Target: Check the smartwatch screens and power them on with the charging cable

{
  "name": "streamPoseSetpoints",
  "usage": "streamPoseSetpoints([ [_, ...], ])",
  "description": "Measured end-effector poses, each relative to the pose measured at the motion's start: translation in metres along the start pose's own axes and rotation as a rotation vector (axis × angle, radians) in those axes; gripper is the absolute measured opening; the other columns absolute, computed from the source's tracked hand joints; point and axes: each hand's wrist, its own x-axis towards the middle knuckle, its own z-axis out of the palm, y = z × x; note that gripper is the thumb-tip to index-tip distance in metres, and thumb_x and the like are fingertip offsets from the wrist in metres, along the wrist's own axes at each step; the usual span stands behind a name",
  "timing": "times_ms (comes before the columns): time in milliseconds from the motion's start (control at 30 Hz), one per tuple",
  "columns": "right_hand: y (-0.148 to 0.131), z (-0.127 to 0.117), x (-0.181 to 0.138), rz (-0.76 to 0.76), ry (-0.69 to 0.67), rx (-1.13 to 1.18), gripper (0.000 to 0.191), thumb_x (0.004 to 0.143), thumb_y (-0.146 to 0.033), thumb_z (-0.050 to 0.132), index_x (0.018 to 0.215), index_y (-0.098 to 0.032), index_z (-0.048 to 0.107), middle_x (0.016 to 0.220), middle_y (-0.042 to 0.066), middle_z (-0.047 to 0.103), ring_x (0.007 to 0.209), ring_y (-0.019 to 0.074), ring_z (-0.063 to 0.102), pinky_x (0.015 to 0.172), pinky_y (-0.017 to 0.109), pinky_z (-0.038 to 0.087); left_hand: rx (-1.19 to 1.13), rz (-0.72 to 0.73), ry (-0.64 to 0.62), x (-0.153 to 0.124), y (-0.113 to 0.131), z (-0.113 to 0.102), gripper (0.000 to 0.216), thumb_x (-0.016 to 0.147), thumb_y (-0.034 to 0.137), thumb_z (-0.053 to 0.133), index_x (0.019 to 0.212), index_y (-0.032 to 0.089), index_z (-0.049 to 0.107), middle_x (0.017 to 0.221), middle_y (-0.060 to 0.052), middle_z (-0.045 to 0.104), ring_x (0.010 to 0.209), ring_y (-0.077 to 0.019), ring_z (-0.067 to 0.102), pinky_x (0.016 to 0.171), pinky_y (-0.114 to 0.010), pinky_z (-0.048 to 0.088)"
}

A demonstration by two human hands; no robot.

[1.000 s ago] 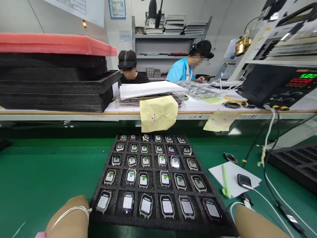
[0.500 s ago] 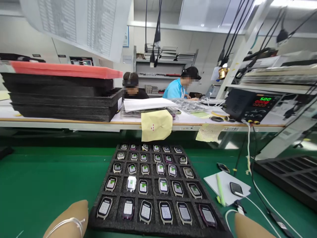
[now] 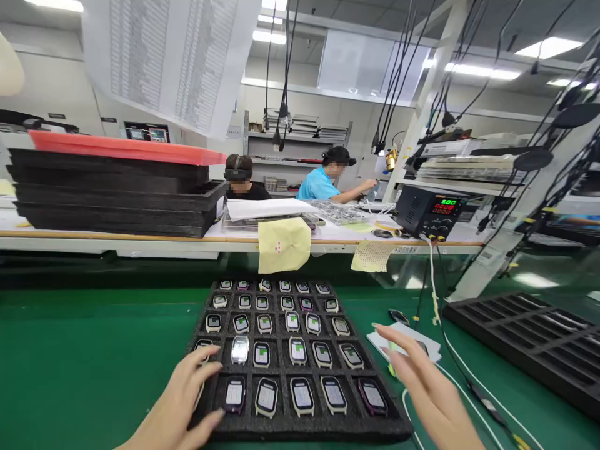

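A black foam tray (image 3: 309,428) with rows of square compartments lies on the green bench mat. Smartwatch bodies without straps sit in them, such as a purple-rimmed watch (image 3: 234,395) and a pale-rimmed watch (image 3: 267,398) in the front row, most with lit screens. My left hand (image 3: 180,397) reaches over the tray's front left corner, thumb and fingers apart, largely covering the corner watch; whether it touches that watch I cannot tell. Off the tray's right side, my right hand (image 3: 424,390) is open with fingers stretched out, hiding part of a white paper pad (image 3: 384,350).
A white cable (image 3: 469,390) runs down the right side, near an empty-looking black slotted tray (image 3: 520,350). Stacked black trays (image 3: 112,194) and a power supply (image 3: 429,212) stand on the raised shelf. Two people (image 3: 319,184) sit beyond it.
Both my hands have come forward into view, the left over the tray's front left corner and the right beside the tray. The camera view has shifted and tilted up a little.
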Motion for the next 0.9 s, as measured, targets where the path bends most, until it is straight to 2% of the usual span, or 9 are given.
streamPoseSetpoints([
  [100,0.049,0.024,-0.008,0.194,-0.030,0.018,0.047,0.083,-0.058,0.045,0.108,-0.021,0.060,0.116,0.013,0.063,0.110,0.0330,0.058,0.091,0.045,0.051,0.005,-0.286,-0.001,-0.014,-0.033,0.014,0.037,0.092,0.035,0.039,0.128,0.024,0.040,0.139,-0.013,0.039,0.129,-0.0306,0.039,0.103,-0.056,0.038],
  [167,0.073,0.038,-0.015,0.295,-0.063,0.046,0.049,0.081,-0.059,0.044,0.107,-0.020,0.059,0.114,0.014,0.065,0.109,0.0334,0.060,0.094,0.046,0.048,-0.003,-0.338,-0.010,-0.023,-0.048,0.017,0.040,0.092,0.037,0.041,0.129,0.024,0.039,0.139,-0.012,0.038,0.130,-0.0306,0.038,0.105,-0.056,0.036],
  [233,0.083,0.051,-0.019,0.324,-0.110,0.099,0.048,0.083,-0.056,0.042,0.110,-0.020,0.057,0.116,0.014,0.064,0.110,0.0313,0.060,0.095,0.045,0.048,-0.013,-0.325,-0.016,-0.027,-0.054,0.019,0.040,0.090,0.039,0.044,0.127,0.024,0.039,0.138,-0.012,0.038,0.129,-0.0303,0.040,0.105,-0.055,0.037],
  [433,0.078,0.074,-0.008,0.330,-0.146,0.127,0.047,0.081,-0.055,0.048,0.110,-0.019,0.057,0.120,0.014,0.062,0.115,0.0333,0.055,0.101,0.052,0.040,0.004,-0.345,0.006,-0.025,-0.055,0.019,0.037,0.089,0.039,0.045,0.123,0.023,0.041,0.136,-0.013,0.039,0.127,-0.0303,0.041,0.105,-0.055,0.035],
  [633,0.081,0.076,-0.005,0.350,-0.165,0.089,0.046,0.087,-0.053,0.039,0.114,-0.019,0.055,0.118,0.012,0.063,0.113,0.0293,0.057,0.099,0.045,0.044,0.049,-0.391,-0.042,-0.032,-0.067,0.020,0.038,0.087,0.041,0.050,0.121,0.025,0.041,0.136,-0.012,0.039,0.125,-0.0312,0.042,0.102,-0.056,0.037],
  [800,0.078,0.087,0.016,0.331,-0.203,0.023,0.045,0.092,-0.050,0.033,0.115,-0.018,0.054,0.117,0.012,0.063,0.110,0.0270,0.059,0.095,0.041,0.047,0.080,-0.351,-0.073,-0.008,-0.074,0.025,0.038,0.088,0.041,0.048,0.120,0.023,0.039,0.131,-0.013,0.041,0.125,-0.0323,0.041,0.104,-0.059,0.033],
  [900,0.075,0.091,0.030,0.314,-0.257,-0.052,0.044,0.095,-0.047,0.030,0.119,-0.017,0.052,0.116,0.013,0.063,0.108,0.0286,0.058,0.094,0.043,0.045,0.107,-0.332,-0.110,0.009,-0.077,0.024,0.035,0.090,0.038,0.044,0.120,0.022,0.037,0.129,-0.014,0.041,0.126,-0.0320,0.040,0.104,-0.058,0.034],
])
